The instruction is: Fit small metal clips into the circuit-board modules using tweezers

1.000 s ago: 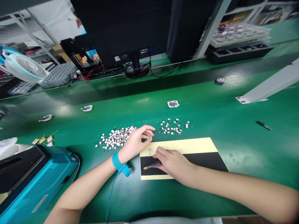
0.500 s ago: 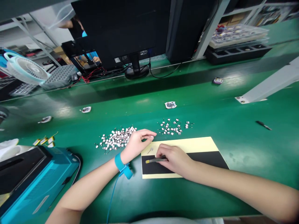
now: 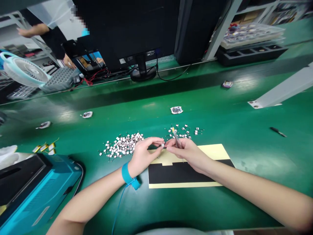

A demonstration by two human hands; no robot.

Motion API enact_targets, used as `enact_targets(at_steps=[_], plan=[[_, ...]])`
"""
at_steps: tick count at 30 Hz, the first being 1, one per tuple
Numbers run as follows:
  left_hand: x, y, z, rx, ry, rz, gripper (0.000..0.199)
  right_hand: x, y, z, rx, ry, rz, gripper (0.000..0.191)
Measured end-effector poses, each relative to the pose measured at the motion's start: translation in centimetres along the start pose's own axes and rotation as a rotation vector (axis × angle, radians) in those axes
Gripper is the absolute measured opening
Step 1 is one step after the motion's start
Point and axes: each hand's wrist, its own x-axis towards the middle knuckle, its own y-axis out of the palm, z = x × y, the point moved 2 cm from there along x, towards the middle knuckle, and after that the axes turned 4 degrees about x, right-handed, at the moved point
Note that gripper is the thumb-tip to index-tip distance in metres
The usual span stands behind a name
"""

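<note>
My left hand [image 3: 146, 155] is pinching a tiny white wired component [image 3: 162, 144] between thumb and fingertips, just above the top edge of a cream-and-black sheet [image 3: 176, 173]. My right hand [image 3: 184, 152] is shut on slim tweezers [image 3: 176, 138], their yellow-capped end pointing up and away from me. The two hands nearly meet at the fingertips. To the left lies a heap of small silvery wired components [image 3: 121, 146], and a smaller scattered group [image 3: 180, 132] lies ahead. A blue wrist strap [image 3: 127, 174] circles my left wrist, with its cord trailing down.
A teal machine [image 3: 41, 192] fills the lower left, with yellow wired cells [image 3: 44, 148] behind it. Small boards [image 3: 176, 110] lie on the green mat. A monitor [image 3: 127, 32], fan [image 3: 24, 71] and stacked trays [image 3: 251, 40] stand beyond. A person's hand [image 3: 31, 31] shows far left.
My right hand has lifted off the sheet and moved up beside my left, with the tweezers swung from lying flat to pointing away. My left fingertips have closed on the component.
</note>
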Motion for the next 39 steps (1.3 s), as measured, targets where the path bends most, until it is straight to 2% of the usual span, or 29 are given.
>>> enact_targets(at_steps=[4, 13, 26, 39], plan=[[-0.14, -0.01, -0.53, 0.088, 0.135, 0.031, 0.007, -0.09, 0.36, 0.06, 0.063, 0.029, 0.038, 0.025], [-0.34, -0.07, -1.05, 0.221, 0.242, -0.004, 0.011, -0.09, 0.64, 0.06, 0.053, 0.009, 0.034, 0.023], [-0.59, 0.14, -0.90, 0.294, 0.303, 0.017, 0.016, -0.20, 0.71, -0.20, -0.012, -0.011, 0.034, 0.026], [-0.74, 0.26, -0.54, 0.326, 0.386, 0.018, 0.022, -0.22, 0.87, -0.17, 0.031, -0.004, 0.076, 0.021]])
